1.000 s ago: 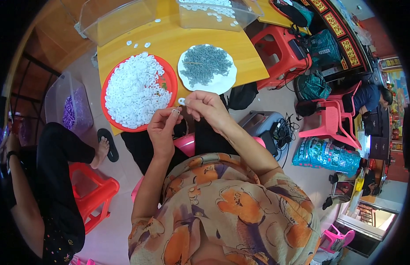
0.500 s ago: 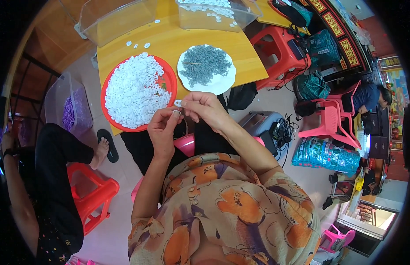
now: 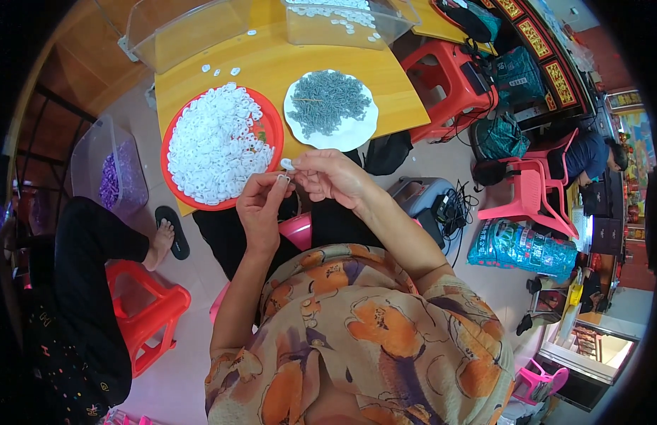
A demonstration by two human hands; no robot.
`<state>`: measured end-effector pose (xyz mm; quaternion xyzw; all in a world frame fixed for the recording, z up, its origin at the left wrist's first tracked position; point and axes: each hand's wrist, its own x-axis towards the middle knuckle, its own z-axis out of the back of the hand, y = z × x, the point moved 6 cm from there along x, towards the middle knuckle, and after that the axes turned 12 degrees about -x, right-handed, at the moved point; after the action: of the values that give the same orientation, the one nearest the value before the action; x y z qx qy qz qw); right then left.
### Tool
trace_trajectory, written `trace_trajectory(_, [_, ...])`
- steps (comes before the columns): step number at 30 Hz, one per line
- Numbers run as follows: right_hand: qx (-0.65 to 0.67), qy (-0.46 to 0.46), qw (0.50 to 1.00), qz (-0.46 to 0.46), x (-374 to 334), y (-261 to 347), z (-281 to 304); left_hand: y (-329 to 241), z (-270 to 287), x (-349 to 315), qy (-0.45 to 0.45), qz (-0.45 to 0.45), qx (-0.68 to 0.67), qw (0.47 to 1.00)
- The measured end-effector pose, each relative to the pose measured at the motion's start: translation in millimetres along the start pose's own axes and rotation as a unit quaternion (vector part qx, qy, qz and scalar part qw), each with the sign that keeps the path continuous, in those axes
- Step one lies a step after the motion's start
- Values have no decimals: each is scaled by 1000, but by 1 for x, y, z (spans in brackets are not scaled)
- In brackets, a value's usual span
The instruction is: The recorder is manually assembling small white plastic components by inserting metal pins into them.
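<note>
1. Thumb and forefinger of the left hand (image 3: 260, 207) press together on a small pale piece (image 3: 283, 180), too tiny to make out its exact shape
2. The right hand (image 3: 332, 176) is mostly curled, its thumb and forefinger pinching a white oval piece (image 3: 286, 164) that pokes out just beyond the left fingertips; I cannot tell whether the two held pieces touch
3. Both hands are close together by the near edge of the yellow table (image 3: 395, 88)
4. On the table at left sits a red plate (image 3: 279, 127), heaped with white pieces (image 3: 211, 149)
5. Just right of it, a wavy-edged white plate (image 3: 366, 133) carries a pile of small grey pieces (image 3: 328, 103)
6. Beyond the red plate lie a few loose white pieces (image 3: 235, 71), near a clear bin (image 3: 190, 32)
7. Off to the left, a co-worker's bare foot (image 3: 160, 244) rests on a black slipper (image 3: 178, 234)
</note>
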<state>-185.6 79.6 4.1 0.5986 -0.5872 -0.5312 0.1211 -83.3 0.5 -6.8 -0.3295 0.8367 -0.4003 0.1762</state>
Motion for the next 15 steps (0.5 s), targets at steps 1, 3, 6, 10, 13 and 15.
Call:
trace_trajectory(1, [1, 1, 1000, -2, 0, 1, -1, 0, 0, 0, 2, 0, -2, 1000])
trace_trajectory(3, [3, 2, 1000, -4, 0, 0, -1, -1, 0, 0, 2, -1, -6, 1000])
trace_trajectory(6, [-12, 0, 1000, -2, 0, -1, -1, -1, -1, 0, 3, -1, -11, 1000])
trace_trajectory(10, [-36, -9, 999, 16, -3, 3, -3, 1, 0, 1, 2, 2, -9, 1000])
trace_trajectory(13, [-50, -15, 998, 30, -2, 5, -1, 1, -1, 0, 0, 0, -12, 1000])
trace_trajectory(15, [-52, -14, 998, 33, -2, 5, -1, 0, -1, 0, 0, 3, -15, 1000])
